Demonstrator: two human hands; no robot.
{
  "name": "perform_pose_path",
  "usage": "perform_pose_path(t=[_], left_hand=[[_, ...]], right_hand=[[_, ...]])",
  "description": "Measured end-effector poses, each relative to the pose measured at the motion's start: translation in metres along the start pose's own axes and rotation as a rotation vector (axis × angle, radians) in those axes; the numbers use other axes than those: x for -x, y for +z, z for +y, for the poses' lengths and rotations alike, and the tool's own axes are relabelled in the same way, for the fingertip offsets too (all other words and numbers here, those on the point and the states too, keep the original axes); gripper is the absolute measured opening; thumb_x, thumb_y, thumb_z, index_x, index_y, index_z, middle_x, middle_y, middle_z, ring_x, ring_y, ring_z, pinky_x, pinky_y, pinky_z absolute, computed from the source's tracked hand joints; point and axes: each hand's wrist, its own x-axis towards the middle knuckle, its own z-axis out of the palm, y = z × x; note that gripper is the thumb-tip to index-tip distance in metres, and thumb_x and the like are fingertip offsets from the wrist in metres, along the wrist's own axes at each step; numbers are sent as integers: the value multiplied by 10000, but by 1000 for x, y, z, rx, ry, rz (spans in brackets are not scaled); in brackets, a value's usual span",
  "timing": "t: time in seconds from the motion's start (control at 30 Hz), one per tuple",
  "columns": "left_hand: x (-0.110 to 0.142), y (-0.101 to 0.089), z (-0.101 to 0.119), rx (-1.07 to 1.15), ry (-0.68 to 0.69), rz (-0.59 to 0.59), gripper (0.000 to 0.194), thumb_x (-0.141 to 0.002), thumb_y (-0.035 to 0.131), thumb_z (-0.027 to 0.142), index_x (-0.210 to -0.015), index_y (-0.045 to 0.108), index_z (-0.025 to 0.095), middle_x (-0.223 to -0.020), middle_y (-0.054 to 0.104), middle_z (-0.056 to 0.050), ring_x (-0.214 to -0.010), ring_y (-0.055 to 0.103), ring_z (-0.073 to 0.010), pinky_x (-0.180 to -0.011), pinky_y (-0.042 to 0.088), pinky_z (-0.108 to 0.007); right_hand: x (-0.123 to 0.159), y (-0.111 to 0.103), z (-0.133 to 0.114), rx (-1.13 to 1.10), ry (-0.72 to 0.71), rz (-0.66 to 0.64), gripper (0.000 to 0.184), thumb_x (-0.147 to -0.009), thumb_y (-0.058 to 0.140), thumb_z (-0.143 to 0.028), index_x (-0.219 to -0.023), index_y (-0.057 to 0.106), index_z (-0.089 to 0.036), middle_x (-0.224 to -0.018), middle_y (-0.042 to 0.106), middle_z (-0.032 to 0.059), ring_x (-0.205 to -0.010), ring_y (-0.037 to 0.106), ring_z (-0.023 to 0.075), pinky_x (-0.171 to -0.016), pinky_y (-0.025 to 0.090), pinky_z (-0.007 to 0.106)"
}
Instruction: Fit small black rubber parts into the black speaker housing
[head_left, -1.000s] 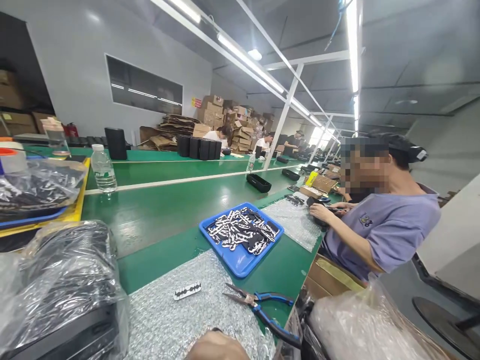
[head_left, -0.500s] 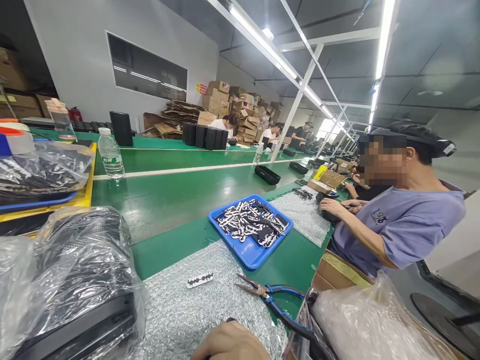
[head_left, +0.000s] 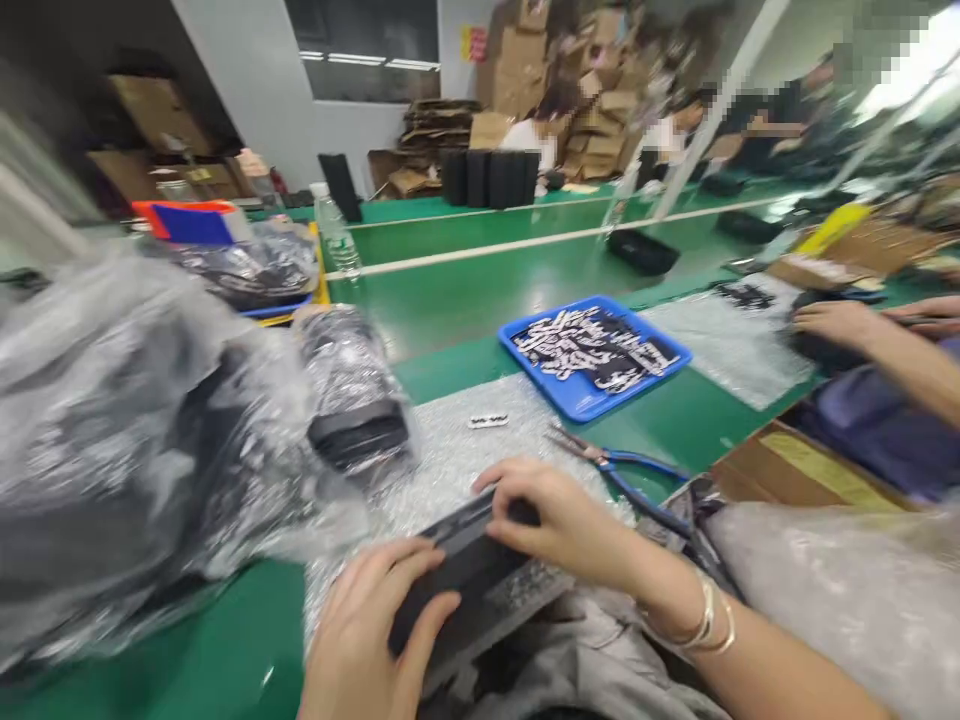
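Both my hands hold a flat black device [head_left: 465, 585] at the near edge of a bubble-wrap sheet [head_left: 442, 460]. My left hand [head_left: 367, 630] grips its near left end with fingers curled round it. My right hand [head_left: 555, 520], bracelets on the wrist, presses its fingers down over the far top edge. A small silver and black strip [head_left: 488, 421] lies on the bubble wrap beyond my hands. Blue-handled pliers [head_left: 622, 475] lie just to the right of my right hand.
A blue tray [head_left: 592, 400] full of black and silver parts sits further back. Plastic-wrapped black units [head_left: 150, 420] crowd the left side. A co-worker's arm [head_left: 870, 335] works at the right. A cardboard box [head_left: 795, 470] and a plastic bag [head_left: 840, 590] stand at my right.
The view has dropped from the hall down to the bench. Both my hands and the black device, mostly out of view before, are now in sight.
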Motion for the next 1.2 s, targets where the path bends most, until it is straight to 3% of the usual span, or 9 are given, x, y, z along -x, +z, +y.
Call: perform_pose_path(t=[0.07, 0.2, 0.37, 0.53, 0.7, 1.03, 1.2], left_hand=[[-9, -5, 8, 16, 21, -87, 107, -860, 684, 304, -907, 781, 296, -953, 748, -2, -897, 703, -195, -780, 587, -290], [-22, -12, 16, 85, -109, -181, 155, -846, 668, 218, -917, 800, 259, -976, 758, -33, -947, 701, -209, -912, 567, -338], [-18, -13, 28, 119, -221, -114, 116, -797, 711, 273, -862, 798, 231, -953, 761, -39, -922, 693, -212, -919, 547, -350], [-19, -11, 30, 110, -214, -101, 128, -762, 723, 302, -830, 796, 223, -921, 763, -42, -909, 696, -213, -923, 544, -344], [-27, -12, 26, 95, -205, -136, 199, -825, 647, 341, -841, 799, 213, -946, 765, -63, -939, 703, -222, -939, 546, -354], [-31, -11, 23, 88, -242, -137, 250, -780, 669, 381, -882, 804, 197, -943, 770, -62, -943, 703, -244, -929, 523, -354], [-33, -11, 22, 105, -241, -138, 241, -773, 677, 377, -870, 799, 193, -943, 769, -65, -928, 701, -239, -920, 526, -355]], right_hand=[[-3, -1, 5, -36, 12, -31, 126, -839, 696, -160, -730, 632, -161, -1137, 685, 54, -1101, 613, 192, -982, 419, 318], [-8, -1, 10, -57, 40, -68, 179, -878, 634, -246, -720, 644, -164, -1109, 691, 62, -1061, 620, 222, -954, 419, 360], [-7, -3, 3, -31, 62, -64, 269, -923, 551, -262, -683, 614, -159, -1088, 700, 66, -1034, 624, 221, -923, 425, 350], [-9, -5, -4, -12, 122, -75, 182, -889, 627, -206, -713, 639, -160, -1118, 698, 52, -1103, 615, 224, -979, 414, 347], [-17, -6, -7, 9, 166, -71, 167, -870, 661, -163, -705, 634, -150, -1131, 693, 52, -1087, 618, 228, -1006, 406, 355], [-24, -10, -5, 3, 144, -79, 346, -981, 480, -146, -676, 642, -128, -1012, 712, 71, -975, 634, 198, -887, 417, 289], [-24, -7, -5, 24, 121, -75, 234, -884, 667, -232, -670, 623, -148, -1065, 708, 49, -1017, 632, 217, -899, 416, 297]])
